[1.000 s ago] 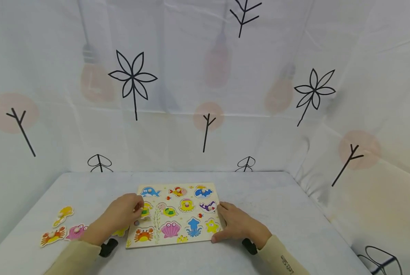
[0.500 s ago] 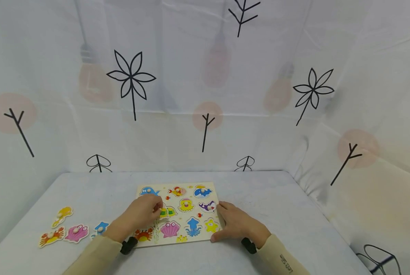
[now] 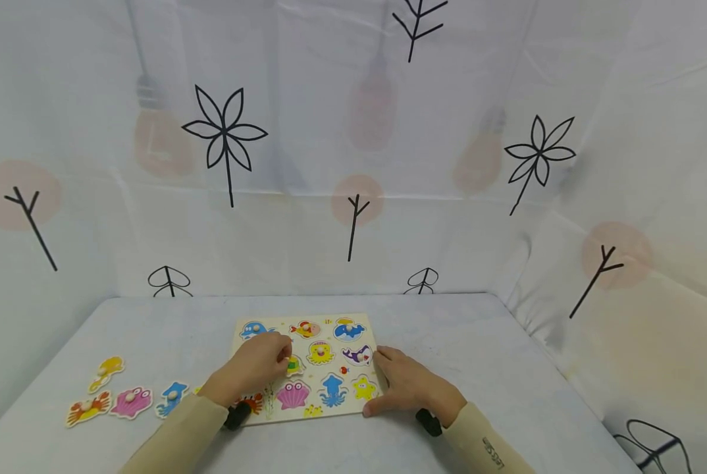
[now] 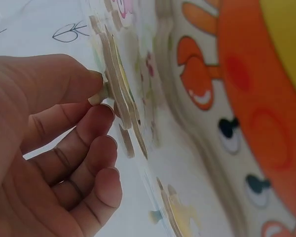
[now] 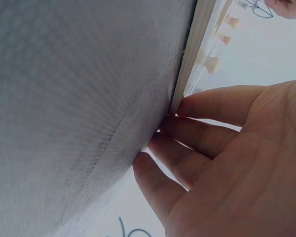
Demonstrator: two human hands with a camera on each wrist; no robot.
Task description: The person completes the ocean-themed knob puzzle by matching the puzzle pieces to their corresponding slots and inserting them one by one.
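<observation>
Under the left hand (image 3: 253, 365) and against the right hand (image 3: 409, 382), a puzzle board (image 3: 330, 370) is laid flat on the table (image 3: 472, 368). A turtle piece (image 3: 295, 366) is pinched by its knob (image 4: 95, 99) in the left hand; the board's edge is touched by the right, fingers (image 5: 214, 103) extended. Outside the left hand, loose pieces (image 3: 131, 402) are scattered.

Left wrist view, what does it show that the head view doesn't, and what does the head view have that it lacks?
Only the left wrist view: the inner side of the left hand, with its fingers pinching a small knob on a puzzle piece seen nearly edge-on.

Only the head view: the right hand at the board's right edge, both sleeves, and loose pieces lying left of the board, including a crab and a pink one.

Both: the left hand, part of the board, its printed orange crab, and patterned cloth behind.
</observation>
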